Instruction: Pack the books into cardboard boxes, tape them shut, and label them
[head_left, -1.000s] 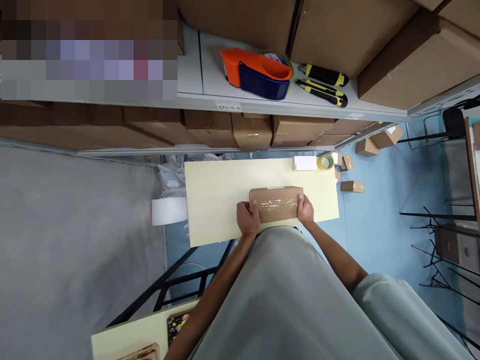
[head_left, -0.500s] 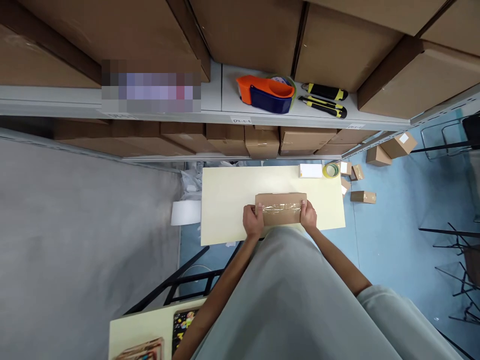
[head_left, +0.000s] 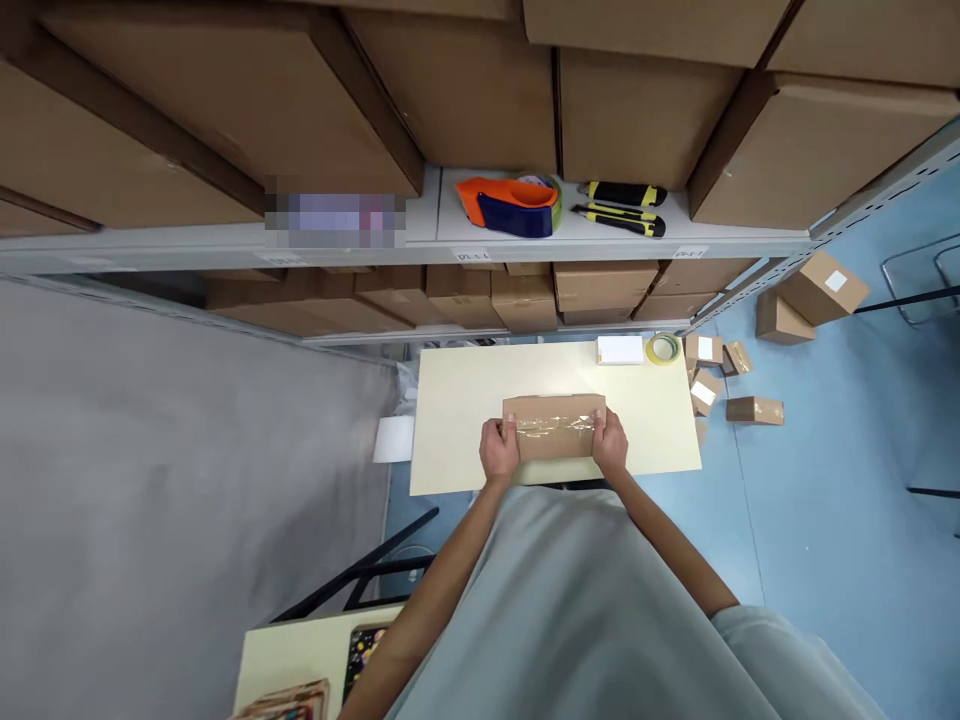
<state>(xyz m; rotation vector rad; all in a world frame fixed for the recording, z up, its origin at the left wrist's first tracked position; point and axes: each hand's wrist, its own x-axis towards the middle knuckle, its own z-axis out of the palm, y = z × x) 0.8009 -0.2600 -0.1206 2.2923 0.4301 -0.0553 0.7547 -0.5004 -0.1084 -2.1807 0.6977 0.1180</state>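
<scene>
A brown cardboard box (head_left: pixel 555 440) with shiny clear tape along its top is held level over the pale yellow table (head_left: pixel 457 400), close to its front edge. My left hand (head_left: pixel 499 448) grips the box's left end, thumb on top. At the opposite end my right hand (head_left: pixel 610 441) is closed on it in the same way. The undersides and most fingers are hidden, and I cannot tell whether the box touches the table. Beyond it, near the back edge, lie a small white box (head_left: pixel 620 350) and a roll of tape (head_left: pixel 664 348).
A grey shelf (head_left: pixel 420 250) full of cartons spans the back. On it lie an orange and blue tape dispenser (head_left: pixel 514 207) and yellow-black cutters (head_left: pixel 622 207). Several small boxes (head_left: pixel 754 410) lie on the blue floor at right. A second table (head_left: pixel 292 650) stands at lower left.
The camera view has shifted, so the shelf and table sit slightly differently in the picture. Both hands still hold the box at its ends, with little visible change.
</scene>
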